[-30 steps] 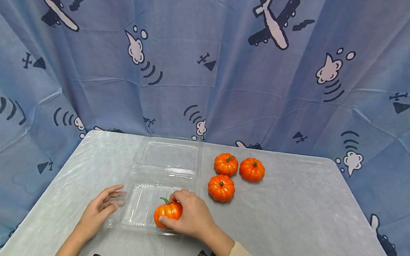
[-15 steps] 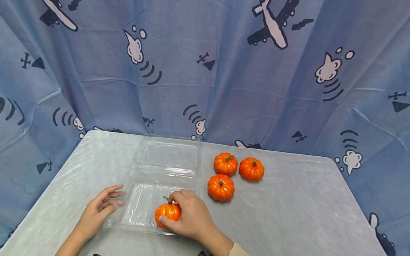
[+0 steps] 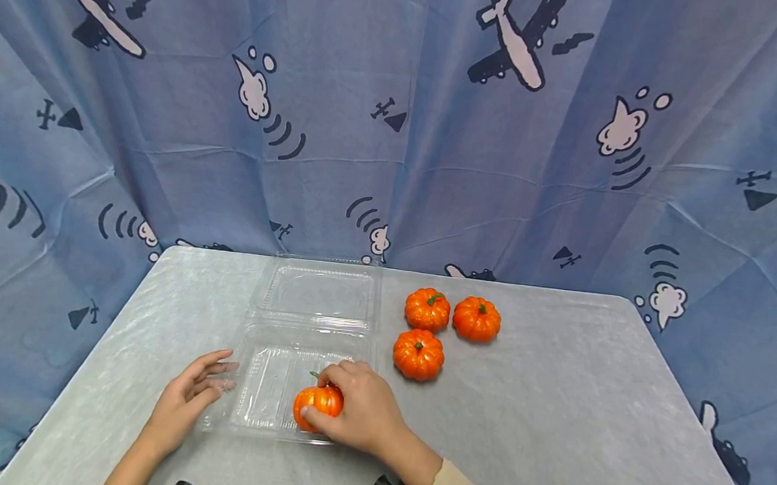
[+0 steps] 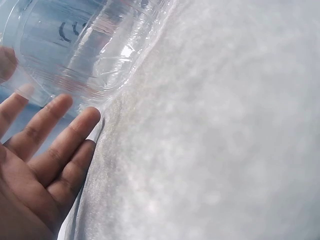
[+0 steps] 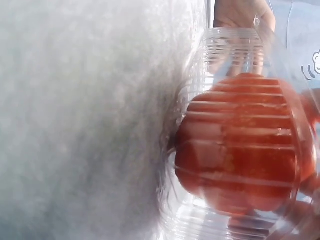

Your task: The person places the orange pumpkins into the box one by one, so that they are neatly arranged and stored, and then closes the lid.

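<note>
An orange toy pumpkin (image 3: 318, 407) with a green stem sits in the front right part of a clear plastic clamshell container (image 3: 262, 386). My right hand (image 3: 365, 408) grips it from the right, thumb in front and fingers behind. Through the container's ribbed wall, the right wrist view shows the same pumpkin (image 5: 240, 145). At the container's left side is my left hand (image 3: 182, 402), fingers extended and slightly bent. In the left wrist view its fingertips lie close against the clear wall (image 4: 107, 65); whether they press on it I cannot tell.
The container's lid (image 3: 319, 294) lies folded back, flat behind the base. Right of it stand three more orange pumpkins, one in front (image 3: 418, 355), one behind (image 3: 427, 309) and one at the right (image 3: 476, 319). A blue patterned curtain (image 3: 400, 119) hangs behind the grey-covered table (image 3: 554, 415).
The pumpkin in my right hand has tilted slightly, its stem tipping a little behind my fingers. Both hands stay nearly in place.
</note>
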A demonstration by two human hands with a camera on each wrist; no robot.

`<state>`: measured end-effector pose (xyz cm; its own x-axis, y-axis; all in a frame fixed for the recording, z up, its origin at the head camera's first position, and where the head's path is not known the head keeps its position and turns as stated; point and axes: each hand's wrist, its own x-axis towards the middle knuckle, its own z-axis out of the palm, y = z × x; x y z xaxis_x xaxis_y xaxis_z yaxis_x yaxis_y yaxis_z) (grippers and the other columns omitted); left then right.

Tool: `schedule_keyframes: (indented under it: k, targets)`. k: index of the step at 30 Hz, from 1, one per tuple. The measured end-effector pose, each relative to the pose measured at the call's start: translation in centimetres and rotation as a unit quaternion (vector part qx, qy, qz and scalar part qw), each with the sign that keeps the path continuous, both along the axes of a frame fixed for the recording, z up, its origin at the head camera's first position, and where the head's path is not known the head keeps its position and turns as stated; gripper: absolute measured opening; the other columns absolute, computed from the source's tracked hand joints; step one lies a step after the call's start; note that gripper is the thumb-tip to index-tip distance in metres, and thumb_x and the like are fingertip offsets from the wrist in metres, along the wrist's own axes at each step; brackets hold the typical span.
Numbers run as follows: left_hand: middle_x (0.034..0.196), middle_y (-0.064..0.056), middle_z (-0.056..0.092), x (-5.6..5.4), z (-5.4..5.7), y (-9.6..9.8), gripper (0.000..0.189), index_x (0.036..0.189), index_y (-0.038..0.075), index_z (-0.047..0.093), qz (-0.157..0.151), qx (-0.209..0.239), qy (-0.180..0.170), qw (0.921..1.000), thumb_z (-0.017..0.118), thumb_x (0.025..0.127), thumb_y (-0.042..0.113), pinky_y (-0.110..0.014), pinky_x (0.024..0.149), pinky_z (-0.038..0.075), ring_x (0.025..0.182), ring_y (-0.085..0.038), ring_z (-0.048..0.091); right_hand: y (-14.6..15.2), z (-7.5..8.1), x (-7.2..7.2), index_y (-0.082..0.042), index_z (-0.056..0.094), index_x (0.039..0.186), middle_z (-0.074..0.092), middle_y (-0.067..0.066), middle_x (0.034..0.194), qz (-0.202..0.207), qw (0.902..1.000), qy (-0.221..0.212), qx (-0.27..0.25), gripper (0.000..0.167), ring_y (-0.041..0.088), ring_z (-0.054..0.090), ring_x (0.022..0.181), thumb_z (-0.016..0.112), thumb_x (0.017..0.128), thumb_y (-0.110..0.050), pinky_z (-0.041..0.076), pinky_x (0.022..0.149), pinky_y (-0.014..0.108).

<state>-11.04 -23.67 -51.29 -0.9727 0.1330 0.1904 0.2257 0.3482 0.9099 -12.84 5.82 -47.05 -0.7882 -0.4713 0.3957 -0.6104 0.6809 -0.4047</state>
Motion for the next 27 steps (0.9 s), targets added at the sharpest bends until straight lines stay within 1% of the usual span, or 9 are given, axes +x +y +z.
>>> schedule_keyframes:
  k: [4,8,13,18,27]
  targets:
    - [0.126,-0.024,0.059,0.03,0.06,0.02,0.046,0.141,0.005,0.044,0.000,0.003,-0.001,1.0000,0.049,0.096,-0.001,-0.022,0.081,0.054,0.098,-0.011,0.067,-0.08,-0.11,0.15,-0.022,0.064,0.087,0.064,-0.011,0.085,-0.006,1.0000,0.001,-0.005,0.025,0.009,0.055,0.079,0.073,0.076,-0.042,0.044,0.066,0.018]
    - [0.126,-0.024,0.060,0.05,0.06,0.04,0.045,0.141,0.005,0.044,0.002,0.003,-0.001,1.0000,0.050,0.096,-0.001,-0.021,0.081,0.054,0.098,-0.010,0.067,-0.05,-0.13,0.29,-0.021,0.065,0.089,0.064,-0.010,0.085,-0.004,0.9999,0.001,-0.013,0.025,0.008,0.055,0.079,0.073,0.077,-0.040,0.045,0.066,0.018]
    - [0.125,-0.023,0.060,0.08,0.14,0.10,0.046,0.141,0.004,0.045,0.007,0.000,-0.002,1.0000,0.050,0.096,-0.001,-0.021,0.081,0.054,0.098,-0.010,0.067,0.05,-0.13,0.30,-0.019,0.066,0.091,0.065,-0.009,0.087,0.001,0.9998,0.009,-0.019,0.025,0.009,0.056,0.080,0.073,0.077,-0.039,0.047,0.067,0.019]
    - [0.125,-0.023,0.060,0.11,0.20,0.14,0.046,0.141,0.004,0.045,0.005,0.000,0.001,1.0000,0.050,0.096,-0.002,-0.021,0.081,0.054,0.098,-0.013,0.067,0.09,-0.11,0.32,-0.017,0.068,0.094,0.066,-0.006,0.090,0.004,0.9997,0.011,-0.022,0.029,0.011,0.057,0.082,0.073,0.076,-0.039,0.049,0.069,0.022]
    - [0.126,-0.023,0.060,0.04,0.00,0.03,0.046,0.141,0.004,0.044,-0.001,0.004,0.001,1.0000,0.049,0.096,-0.001,-0.021,0.082,0.054,0.099,-0.013,0.067,0.04,0.03,0.29,-0.022,0.068,0.095,0.064,-0.009,0.089,0.006,0.9999,0.008,-0.012,0.027,0.010,0.055,0.081,0.072,0.076,-0.041,0.048,0.068,0.021]
